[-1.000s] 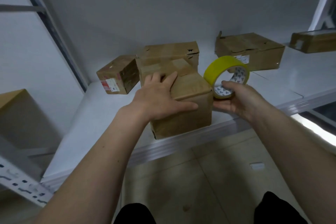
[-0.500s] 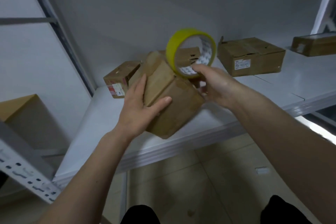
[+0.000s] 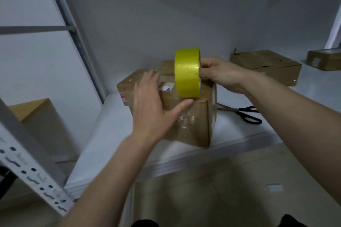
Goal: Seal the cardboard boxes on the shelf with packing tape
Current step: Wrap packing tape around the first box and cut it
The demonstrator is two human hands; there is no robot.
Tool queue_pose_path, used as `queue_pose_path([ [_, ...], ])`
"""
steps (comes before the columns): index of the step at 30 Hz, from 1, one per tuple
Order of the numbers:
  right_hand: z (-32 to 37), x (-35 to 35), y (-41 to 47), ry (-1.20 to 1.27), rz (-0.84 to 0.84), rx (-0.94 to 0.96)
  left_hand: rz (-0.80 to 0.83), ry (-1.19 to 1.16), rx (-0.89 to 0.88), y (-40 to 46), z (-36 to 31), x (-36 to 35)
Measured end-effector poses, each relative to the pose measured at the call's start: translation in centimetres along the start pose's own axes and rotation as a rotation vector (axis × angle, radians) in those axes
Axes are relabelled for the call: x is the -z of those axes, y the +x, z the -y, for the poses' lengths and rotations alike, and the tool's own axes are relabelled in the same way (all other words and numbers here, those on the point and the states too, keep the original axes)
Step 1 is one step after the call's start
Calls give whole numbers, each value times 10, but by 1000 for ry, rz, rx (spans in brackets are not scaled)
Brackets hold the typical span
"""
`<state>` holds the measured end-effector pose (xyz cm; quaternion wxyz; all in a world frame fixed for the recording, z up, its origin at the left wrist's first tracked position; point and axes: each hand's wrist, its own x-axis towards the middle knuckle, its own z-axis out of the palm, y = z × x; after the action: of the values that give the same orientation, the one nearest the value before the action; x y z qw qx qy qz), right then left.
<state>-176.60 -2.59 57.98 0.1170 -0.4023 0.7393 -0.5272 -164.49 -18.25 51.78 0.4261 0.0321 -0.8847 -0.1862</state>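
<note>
A brown cardboard box [image 3: 191,121] stands near the front edge of the white shelf [image 3: 114,134], with old clear tape and a torn label on it. My left hand [image 3: 155,105] lies flat against its top and near side, fingers spread, thumb under the tape roll. My right hand [image 3: 221,73] grips a yellow roll of packing tape [image 3: 187,73], held upright on edge over the top of the box. Other cardboard boxes [image 3: 129,88] sit directly behind it, mostly hidden.
Black-handled scissors [image 3: 247,114] lie on the shelf to the right of the box. A larger cardboard box [image 3: 267,66] and another [image 3: 324,60] sit at the back right. A perforated grey upright [image 3: 31,177] stands at the left, with a box [image 3: 40,120] behind it.
The box was tilted up off the shelf and now stands on the shelf turned onto another side. The tape roll has turned edge-on and moved over the box's top. The scissors have come into view.
</note>
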Motion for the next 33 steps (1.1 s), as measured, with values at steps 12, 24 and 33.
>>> queue_pose_path([
  [12,-11,6,1,105,-37,75,10,446,-32,-6,-28,-15],
  [24,-14,3,12,189,-152,59,93,639,13,-3,-50,-3],
  [33,-10,10,2,232,-220,64,599,-237,163,58,-43,9],
])
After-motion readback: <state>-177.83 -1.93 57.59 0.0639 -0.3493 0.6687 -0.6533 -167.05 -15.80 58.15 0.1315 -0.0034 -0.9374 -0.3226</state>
